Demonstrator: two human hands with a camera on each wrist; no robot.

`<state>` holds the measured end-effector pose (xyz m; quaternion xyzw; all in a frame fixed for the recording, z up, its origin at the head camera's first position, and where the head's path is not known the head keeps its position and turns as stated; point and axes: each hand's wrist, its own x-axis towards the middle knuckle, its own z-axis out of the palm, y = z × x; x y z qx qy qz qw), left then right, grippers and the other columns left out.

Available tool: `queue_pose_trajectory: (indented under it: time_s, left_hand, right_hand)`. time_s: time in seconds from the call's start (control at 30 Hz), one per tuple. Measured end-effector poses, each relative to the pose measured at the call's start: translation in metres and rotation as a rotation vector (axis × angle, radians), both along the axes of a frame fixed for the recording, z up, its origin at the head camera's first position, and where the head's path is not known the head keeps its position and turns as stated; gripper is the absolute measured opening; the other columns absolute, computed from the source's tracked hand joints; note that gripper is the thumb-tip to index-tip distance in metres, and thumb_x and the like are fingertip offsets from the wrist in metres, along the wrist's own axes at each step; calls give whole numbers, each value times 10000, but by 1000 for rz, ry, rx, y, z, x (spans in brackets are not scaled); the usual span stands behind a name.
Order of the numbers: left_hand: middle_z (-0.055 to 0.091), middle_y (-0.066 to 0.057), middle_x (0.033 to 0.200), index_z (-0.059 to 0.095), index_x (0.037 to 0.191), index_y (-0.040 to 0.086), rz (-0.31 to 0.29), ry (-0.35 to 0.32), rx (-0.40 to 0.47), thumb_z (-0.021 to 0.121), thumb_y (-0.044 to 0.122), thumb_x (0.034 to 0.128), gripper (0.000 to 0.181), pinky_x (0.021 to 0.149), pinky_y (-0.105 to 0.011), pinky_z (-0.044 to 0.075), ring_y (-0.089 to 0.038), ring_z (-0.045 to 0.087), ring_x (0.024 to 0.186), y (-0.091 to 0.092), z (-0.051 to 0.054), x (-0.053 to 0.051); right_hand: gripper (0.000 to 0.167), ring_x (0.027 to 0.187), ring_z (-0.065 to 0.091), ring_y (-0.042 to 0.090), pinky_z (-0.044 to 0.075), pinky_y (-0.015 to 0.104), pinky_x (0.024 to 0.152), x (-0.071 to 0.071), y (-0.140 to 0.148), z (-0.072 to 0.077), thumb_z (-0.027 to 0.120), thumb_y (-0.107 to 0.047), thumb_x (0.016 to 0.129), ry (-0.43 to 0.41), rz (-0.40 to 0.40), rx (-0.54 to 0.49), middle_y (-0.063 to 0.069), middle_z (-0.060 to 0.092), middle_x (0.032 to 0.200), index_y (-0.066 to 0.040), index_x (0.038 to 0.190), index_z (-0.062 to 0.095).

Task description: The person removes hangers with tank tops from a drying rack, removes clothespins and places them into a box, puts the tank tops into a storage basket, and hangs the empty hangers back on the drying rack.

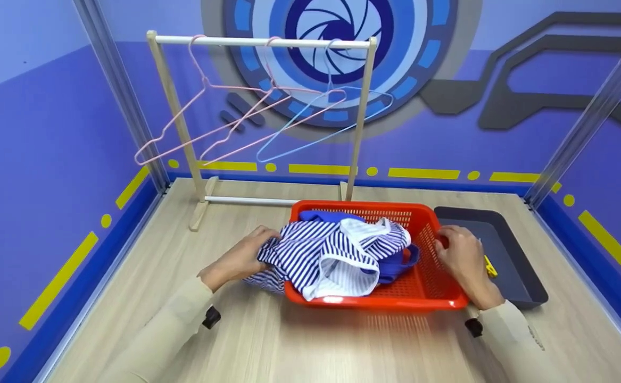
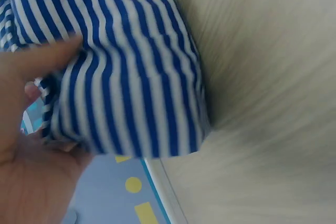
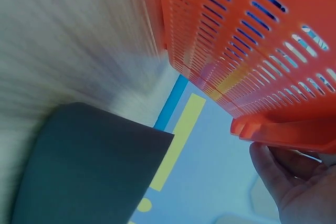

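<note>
A red perforated basket holds a blue-and-white striped garment with white trim, lying over blue cloth. My left hand grips the striped garment at the basket's left side, where part of it hangs over the rim. In the left wrist view, striped fabric hangs down past the left hand; whether the fingers also hold the rim beneath is hidden. On the opposite side, my right hand holds the basket's right rim. The right wrist view has its fingers hooked at the rim's edge.
Behind the basket stands a rack carrying two pink hangers and a blue hanger. To the right, a dark grey tray contains a yellow clip, partly behind the right hand. Blue-purple walls enclose the wooden table.
</note>
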<state>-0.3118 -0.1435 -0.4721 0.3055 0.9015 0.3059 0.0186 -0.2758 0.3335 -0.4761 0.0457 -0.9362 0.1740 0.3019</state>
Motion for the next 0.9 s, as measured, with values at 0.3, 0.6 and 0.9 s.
queue_pose_trajectory:
  time_s: [0.3, 0.6, 0.9]
  left_hand:
    - [623, -41, 1002, 652, 926, 107, 58, 200, 142, 611, -166, 723, 343, 892, -401, 531, -195, 614, 976, 3, 28, -3]
    - [594, -58, 971, 658, 918, 90, 93, 356, 191, 544, -183, 689, 374, 809, -335, 495, -200, 583, 910, 27, 74, -8]
    - [583, -68, 1013, 660, 925, 76, 18, 446, 252, 531, -153, 700, 345, 891, -356, 519, -224, 592, 986, 66, 99, -11]
  right_hand:
    - [209, 926, 658, 437, 524, 578, 839, -1, 1, -1, 740, -6, 773, 18, 14, -7, 243, 710, 1002, 78, 963, 719]
    - [225, 919, 645, 440, 530, 568, 833, 0, 1, 0, 751, -3, 759, -5, 12, -19, 254, 699, 999, 84, 963, 712]
    - [235, 925, 647, 439, 528, 567, 844, 0, 1, -2, 750, -8, 767, -15, 11, -25, 255, 701, 1013, 82, 982, 717]
